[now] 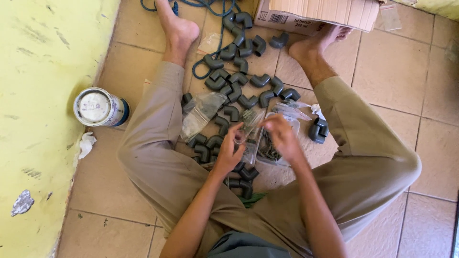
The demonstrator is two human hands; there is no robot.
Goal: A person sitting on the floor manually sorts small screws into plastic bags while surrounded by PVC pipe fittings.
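You're sitting on the tiled floor (401, 86) with your legs spread, and that keeps everything penned between your knees where both hands can reach it. Your left hand (229, 150) has its grip pinched together on the edge of a small clear plastic bag (249, 125), holding it up off the floor so its mouth faces you. Your right hand (282, 136) meets it from the other side, fingers curled at the bag's opposite edge; motion blur means I cannot tell whether that grip is closed on the plastic or just touching it. Below the bag sits a clear packet of small dark screws (270, 152), right under your hands. The grey pipe elbows (234, 81) lie scattered in a loose heap from your knees out toward your feet, two off beside your right knee. A tin can (99, 107) stands by the yellow wall (43, 95), a cardboard box (315, 14) by your right foot.
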